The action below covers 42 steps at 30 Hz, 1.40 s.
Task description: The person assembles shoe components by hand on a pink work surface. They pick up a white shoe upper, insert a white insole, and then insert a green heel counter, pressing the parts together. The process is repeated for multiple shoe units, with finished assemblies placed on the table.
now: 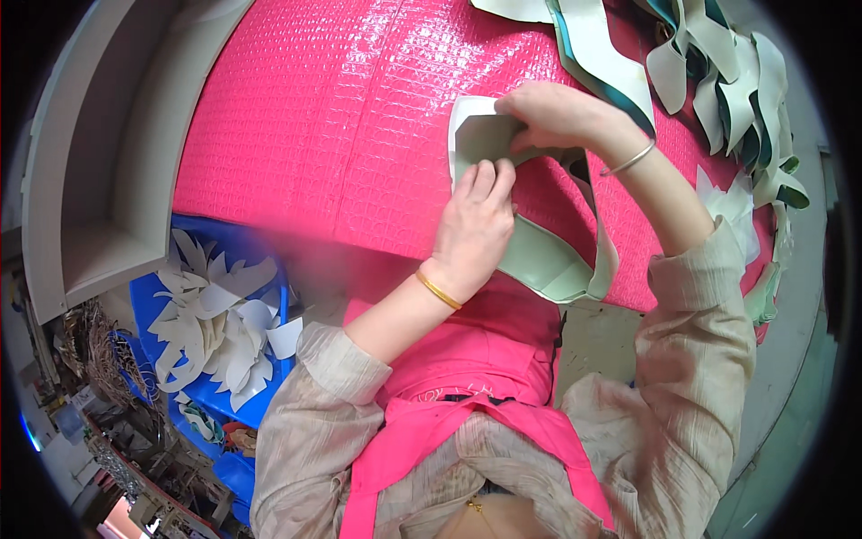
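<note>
A shoe upper [545, 260], white outside with a pale green lining, lies partly opened into a loop on the pink table cover near its front edge. My left hand [476, 220] curls its fingers over the near left part of the lining. With bent fingers, my right hand [555, 115] grips the upper's far edge, its fingertips tucked inside. The two hands sit close together, and the exact grip of the fingertips is partly hidden behind the knuckles.
More white and teal shoe uppers [602, 54] lie at the far right, with a heap of them [750, 99] beyond. A grey wooden open box [108, 260] stands at the left. Below it, a blue bin [287, 314] holds white scraps [220, 328]. Pink padded sheeting [296, 135] covers the table.
</note>
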Tool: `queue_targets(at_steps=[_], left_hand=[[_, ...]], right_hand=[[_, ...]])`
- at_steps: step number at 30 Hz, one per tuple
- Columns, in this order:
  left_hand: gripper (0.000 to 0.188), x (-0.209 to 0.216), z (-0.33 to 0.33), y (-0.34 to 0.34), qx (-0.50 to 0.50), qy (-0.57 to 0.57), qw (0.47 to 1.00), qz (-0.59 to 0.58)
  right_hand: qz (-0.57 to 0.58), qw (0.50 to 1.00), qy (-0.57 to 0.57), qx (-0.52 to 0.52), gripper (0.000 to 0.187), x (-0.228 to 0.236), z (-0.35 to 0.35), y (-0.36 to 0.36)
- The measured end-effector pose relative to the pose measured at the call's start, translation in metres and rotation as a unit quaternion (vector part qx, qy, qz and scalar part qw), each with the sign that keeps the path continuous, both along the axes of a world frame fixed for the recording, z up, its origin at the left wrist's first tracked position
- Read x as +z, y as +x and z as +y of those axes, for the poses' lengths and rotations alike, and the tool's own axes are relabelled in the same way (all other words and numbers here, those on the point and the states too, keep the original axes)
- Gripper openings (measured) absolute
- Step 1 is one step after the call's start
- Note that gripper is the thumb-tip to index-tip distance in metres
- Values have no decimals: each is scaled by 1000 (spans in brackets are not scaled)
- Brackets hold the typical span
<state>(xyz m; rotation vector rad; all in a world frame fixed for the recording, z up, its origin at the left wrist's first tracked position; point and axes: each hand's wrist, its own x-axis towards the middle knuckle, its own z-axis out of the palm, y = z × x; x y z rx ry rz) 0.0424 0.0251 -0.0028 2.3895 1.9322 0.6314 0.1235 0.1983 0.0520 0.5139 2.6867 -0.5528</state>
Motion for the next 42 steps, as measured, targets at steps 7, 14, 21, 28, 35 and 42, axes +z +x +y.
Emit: queue_targets(at_steps=[7, 14, 21, 28, 35, 42], left_hand=[[29, -1, 14, -8, -32, 9, 999, -36], [25, -6, 29, -11, -67, 36, 994, -79], [20, -15, 37, -9, -72, 81, 993, -47], [15, -5, 49, -7, -79, 9, 996, -42], [25, 21, 130, -4, -152, 43, 961, -227], [21, 14, 183, 4, -273, -305, 892, -192]], right_hand=[[-80, 994, 76, 13, 24, -4, -2, -10], [-56, 991, 114, -30, 26, -9, -6, 0], [-242, 961, 4, -134, 38, 19, -7, 10], [-75, 977, 14, -198, 35, 18, -27, 49], [124, 929, 257, -234, 25, -14, -84, 70], [175, 943, 263, -104, 25, -3, -97, 71]])
